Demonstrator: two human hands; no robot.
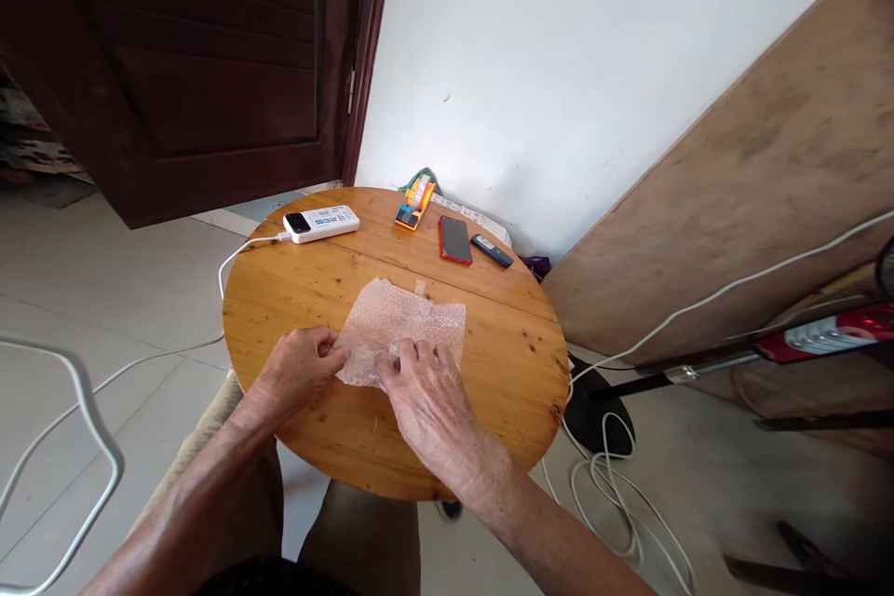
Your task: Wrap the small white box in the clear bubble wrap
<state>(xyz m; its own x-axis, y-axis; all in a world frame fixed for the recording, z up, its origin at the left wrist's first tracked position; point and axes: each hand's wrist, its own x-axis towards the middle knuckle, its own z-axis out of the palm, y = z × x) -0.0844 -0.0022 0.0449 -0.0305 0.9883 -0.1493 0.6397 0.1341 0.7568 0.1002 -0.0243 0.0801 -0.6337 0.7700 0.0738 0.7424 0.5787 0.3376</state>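
Observation:
A sheet of clear bubble wrap lies on the round wooden table. At its left edge, my left hand has thumb and fingers closed on the near left corner. My right hand rests over the near middle of the sheet, fingers bent down onto it. Something small and shiny shows between the thumb and forefinger of the right hand, too unclear to name. A small piece of tape is stuck on the tabletop just beyond the sheet.
Along the table's far side are a white power bank with a cable, an orange tape dispenser, a red-edged phone and a dark small device. A wooden board leans at right.

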